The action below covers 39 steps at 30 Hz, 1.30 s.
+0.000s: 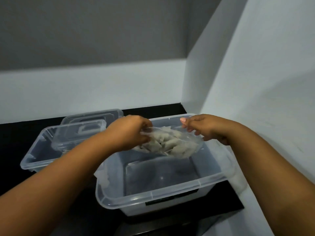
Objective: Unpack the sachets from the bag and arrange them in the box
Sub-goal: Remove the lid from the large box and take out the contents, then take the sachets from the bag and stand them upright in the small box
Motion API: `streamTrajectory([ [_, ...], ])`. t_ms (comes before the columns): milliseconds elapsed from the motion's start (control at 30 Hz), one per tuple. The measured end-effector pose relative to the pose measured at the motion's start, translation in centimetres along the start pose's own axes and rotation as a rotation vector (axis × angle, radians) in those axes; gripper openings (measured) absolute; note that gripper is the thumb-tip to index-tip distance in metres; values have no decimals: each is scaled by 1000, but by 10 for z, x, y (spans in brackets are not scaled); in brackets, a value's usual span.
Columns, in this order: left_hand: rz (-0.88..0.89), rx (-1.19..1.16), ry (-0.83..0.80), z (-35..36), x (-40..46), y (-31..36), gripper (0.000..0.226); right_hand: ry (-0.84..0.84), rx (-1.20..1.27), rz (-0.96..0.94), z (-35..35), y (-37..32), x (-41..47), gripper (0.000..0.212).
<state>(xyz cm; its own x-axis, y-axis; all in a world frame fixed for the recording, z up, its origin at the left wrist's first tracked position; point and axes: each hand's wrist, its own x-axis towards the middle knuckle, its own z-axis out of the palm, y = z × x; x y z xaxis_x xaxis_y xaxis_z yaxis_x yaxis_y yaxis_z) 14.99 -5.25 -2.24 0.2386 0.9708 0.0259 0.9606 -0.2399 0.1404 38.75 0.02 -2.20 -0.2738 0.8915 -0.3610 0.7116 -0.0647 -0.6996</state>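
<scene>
At far left we see a second tub (40,150) with lids (92,123) leaning in it, on the black counter (15,133). Our left hand (131,132) is closed on the bag (170,143) of sachets (163,142). Our right hand (206,128) pinches its other edge. The bag hangs over the open box (153,195).

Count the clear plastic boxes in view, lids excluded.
2. The large box sits in front, under the bag held by the left hand and right hand. The smaller box sits to its left, holding lids.
</scene>
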Motion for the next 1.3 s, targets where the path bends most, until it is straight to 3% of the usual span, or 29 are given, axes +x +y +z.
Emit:
streamTrajectory([
  [133, 155, 117, 424, -14, -28, -9, 15, 137, 354, 106, 1, -10, -6, 60],
  [300, 202, 238, 752, -25, -58, -23, 16, 395, 730, 93, 0, -26, -22, 49],
  [367, 201, 253, 886, -34, -71, -31, 12, 306, 802, 106, 5, -34, -32, 54],
  [533, 186, 281, 1097, -54, -112, -63, 10, -116, 1006, 34, 44, -76, -58, 90],
  [633, 179, 306, 1136, -56, -142, -92, 11, -268, 1080, -27, 76, -108, -68, 97],
  [700, 171, 316, 1157, -54, -163, -113, 12, -289, 1110, -44, 101, -128, -71, 86],
  [900, 145, 269, 1135, -26, -232, -179, 10, -132, 1038, -92, 200, -172, -77, 8],
  [1067, 84, 163, 1004, 31, -284, -229, 14, -26, 1027, -119, 284, -175, -68, 13],
  [1300, 39, 191, 782, 130, -309, -257, 11, 33, 990, 0, 374, -118, -39, 18],
])
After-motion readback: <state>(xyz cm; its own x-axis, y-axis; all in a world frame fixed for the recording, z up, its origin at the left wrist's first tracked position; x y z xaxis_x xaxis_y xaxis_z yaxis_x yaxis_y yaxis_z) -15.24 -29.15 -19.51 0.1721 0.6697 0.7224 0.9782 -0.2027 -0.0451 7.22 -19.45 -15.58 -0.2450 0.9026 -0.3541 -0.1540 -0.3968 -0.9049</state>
